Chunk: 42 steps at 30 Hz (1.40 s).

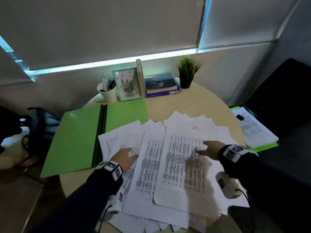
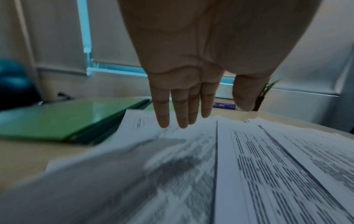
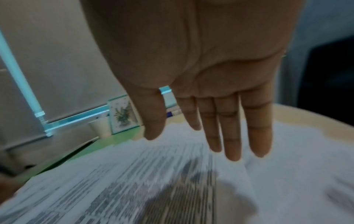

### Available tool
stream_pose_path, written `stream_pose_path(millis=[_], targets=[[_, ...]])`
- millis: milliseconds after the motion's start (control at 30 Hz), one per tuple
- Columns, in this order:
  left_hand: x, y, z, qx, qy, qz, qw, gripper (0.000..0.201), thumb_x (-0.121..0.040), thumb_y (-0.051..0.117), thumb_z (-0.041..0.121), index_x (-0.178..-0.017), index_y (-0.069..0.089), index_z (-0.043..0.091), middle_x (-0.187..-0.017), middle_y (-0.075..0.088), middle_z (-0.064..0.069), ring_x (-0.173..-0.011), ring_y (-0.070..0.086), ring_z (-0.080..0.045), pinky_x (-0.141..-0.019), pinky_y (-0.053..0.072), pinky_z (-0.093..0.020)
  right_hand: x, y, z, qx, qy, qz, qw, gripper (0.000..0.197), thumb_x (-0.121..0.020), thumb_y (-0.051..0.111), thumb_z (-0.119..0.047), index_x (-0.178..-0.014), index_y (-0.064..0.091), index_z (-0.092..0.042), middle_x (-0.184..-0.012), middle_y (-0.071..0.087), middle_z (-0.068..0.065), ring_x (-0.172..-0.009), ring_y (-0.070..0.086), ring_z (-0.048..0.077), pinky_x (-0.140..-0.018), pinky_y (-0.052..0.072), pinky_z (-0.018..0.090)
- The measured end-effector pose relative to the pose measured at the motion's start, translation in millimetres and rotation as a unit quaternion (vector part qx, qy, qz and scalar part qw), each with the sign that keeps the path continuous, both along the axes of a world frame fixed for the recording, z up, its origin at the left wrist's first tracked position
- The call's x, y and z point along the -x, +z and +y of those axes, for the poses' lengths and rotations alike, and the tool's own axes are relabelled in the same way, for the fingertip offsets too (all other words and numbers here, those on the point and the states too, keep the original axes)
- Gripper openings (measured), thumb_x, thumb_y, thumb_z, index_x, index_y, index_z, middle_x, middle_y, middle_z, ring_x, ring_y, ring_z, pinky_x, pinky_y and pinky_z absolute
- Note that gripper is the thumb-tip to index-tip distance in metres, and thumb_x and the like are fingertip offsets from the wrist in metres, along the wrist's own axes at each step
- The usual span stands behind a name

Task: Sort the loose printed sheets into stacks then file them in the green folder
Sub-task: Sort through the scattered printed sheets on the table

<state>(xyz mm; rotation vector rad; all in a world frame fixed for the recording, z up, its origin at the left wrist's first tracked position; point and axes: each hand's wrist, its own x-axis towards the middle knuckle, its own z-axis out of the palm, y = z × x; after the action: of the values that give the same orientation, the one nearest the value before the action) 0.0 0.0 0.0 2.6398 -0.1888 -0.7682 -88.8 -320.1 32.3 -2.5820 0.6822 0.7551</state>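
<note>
Left hand (image 1: 123, 156): fingers straight, flat over the printed sheets (image 1: 168, 162), holding nothing.
Right hand (image 1: 212, 149): fingers spread, empty, above the sheets.
Green folder (image 1: 75, 137): open, left of the sheets on the round table (image 1: 193, 101).

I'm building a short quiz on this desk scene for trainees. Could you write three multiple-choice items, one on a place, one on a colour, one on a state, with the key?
1. Where does the open folder lie relative to the loose printed sheets?
A. To their left
B. To their right
C. Under the potted plant

2. What colour is the frame of the plant picture?
A. Red
B. Black
C. Pale green

3. How are the left hand and right hand?
A. Both clenched round pens
B. Both open, fingers straight, over the sheets
C. Both holding the folder

Key: 1 A, the folder lies left of the pile; 2 C, the frame is pale green; 3 B, both wrist views show straight fingers gripping nothing.
</note>
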Motion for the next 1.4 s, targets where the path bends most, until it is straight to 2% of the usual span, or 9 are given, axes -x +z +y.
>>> stream_pose_path(millis=[233, 333, 400, 567, 700, 1000, 1133, 1267, 1400], targets=[[28, -36, 1, 0.102, 0.156, 0.071, 0.980, 0.044, -0.091, 0.054, 0.036, -0.129, 0.050, 0.015, -0.132, 0.054, -0.008, -0.112, 0.056, -0.024, -0.095, 0.045, -0.031, 33, -42, -19, -0.066, -0.190, 0.011, 0.980, 0.040, -0.085, 0.063, -0.031, -0.104, 0.059, 0.004, -0.102, 0.065, 0.019, -0.096, 0.065, 0.032, -0.086, 0.054, 0.039], [38, -43, -5, 0.145, 0.213, 0.119, 0.959, 0.037, -0.089, 0.057, 0.038, -0.122, 0.051, 0.021, -0.106, 0.064, -0.006, -0.080, 0.062, -0.021, -0.066, 0.050, -0.026, 37, -56, -17, -0.089, -0.220, -0.002, 0.972, 0.030, -0.081, 0.069, -0.030, -0.080, 0.058, -0.002, -0.074, 0.057, 0.014, -0.070, 0.058, 0.025, -0.074, 0.055, 0.036], [45, -46, -11, 0.152, 0.212, 0.124, 0.957, 0.032, -0.089, 0.058, 0.037, -0.115, 0.052, 0.020, -0.091, 0.063, -0.004, -0.067, 0.059, -0.018, -0.056, 0.045, -0.024, 39, -60, -13, -0.111, -0.237, -0.018, 0.965, 0.034, -0.078, 0.071, -0.024, -0.092, 0.065, 0.007, -0.067, 0.052, 0.012, -0.062, 0.051, 0.023, -0.059, 0.044, 0.030], [58, -43, -28, 0.139, 0.149, 0.098, 0.974, 0.022, -0.092, 0.053, 0.038, -0.102, 0.055, 0.019, -0.088, 0.063, 0.005, -0.075, 0.058, -0.013, -0.070, 0.048, -0.026, 38, -68, -4, -0.141, -0.271, -0.036, 0.952, 0.029, -0.076, 0.075, -0.020, -0.068, 0.047, -0.018, -0.059, 0.058, 0.005, -0.055, 0.053, 0.019, -0.062, 0.042, 0.024], [65, -34, -37, 0.207, 0.161, 0.102, 0.960, 0.030, -0.093, 0.053, 0.035, -0.121, 0.057, 0.024, -0.114, 0.066, 0.006, -0.101, 0.061, -0.015, -0.096, 0.046, -0.032, 38, -71, 2, -0.140, -0.241, -0.035, 0.960, 0.034, -0.074, 0.076, -0.031, -0.069, 0.045, -0.019, -0.068, 0.059, 0.004, -0.062, 0.052, 0.019, -0.059, 0.036, 0.026], [69, -33, -37, 0.167, 0.144, 0.084, 0.972, 0.047, -0.087, 0.065, 0.016, -0.131, 0.049, 0.017, -0.123, 0.062, -0.001, -0.111, 0.057, -0.020, -0.101, 0.043, -0.032, 41, -69, -3, -0.163, -0.210, -0.058, 0.962, 0.040, -0.080, 0.068, -0.043, -0.054, 0.047, -0.019, -0.056, 0.055, 0.003, -0.048, 0.046, 0.018, -0.053, 0.034, 0.023], [72, -33, -31, 0.177, 0.141, 0.087, 0.970, 0.057, -0.082, 0.069, 0.013, -0.133, 0.044, 0.019, -0.114, 0.058, 0.002, -0.108, 0.054, -0.017, -0.102, 0.042, -0.034, 40, -69, -4, -0.202, -0.196, -0.082, 0.956, 0.037, -0.080, 0.063, -0.051, -0.070, 0.054, -0.016, -0.056, 0.059, -0.001, -0.048, 0.051, 0.015, -0.052, 0.040, 0.021], [73, -24, -33, 0.233, 0.154, 0.102, 0.955, 0.052, -0.083, 0.067, 0.010, -0.129, 0.048, 0.023, -0.112, 0.063, 0.000, -0.111, 0.058, -0.024, -0.101, 0.045, -0.040, 33, -67, 2, -0.285, -0.215, -0.158, 0.921, 0.021, -0.083, 0.067, -0.033, -0.080, 0.056, -0.015, -0.070, 0.063, 0.003, -0.065, 0.061, 0.024, -0.065, 0.054, 0.035], [74, -10, -45, 0.266, 0.237, 0.097, 0.930, 0.046, -0.095, 0.043, 0.044, -0.136, 0.044, 0.024, -0.135, 0.051, 0.002, -0.132, 0.043, -0.026, -0.111, 0.032, -0.042, 26, -62, 2, -0.308, -0.202, -0.206, 0.907, 0.009, -0.083, 0.068, -0.020, -0.081, 0.060, -0.021, -0.070, 0.064, -0.004, -0.067, 0.060, 0.019, -0.065, 0.049, 0.030]])
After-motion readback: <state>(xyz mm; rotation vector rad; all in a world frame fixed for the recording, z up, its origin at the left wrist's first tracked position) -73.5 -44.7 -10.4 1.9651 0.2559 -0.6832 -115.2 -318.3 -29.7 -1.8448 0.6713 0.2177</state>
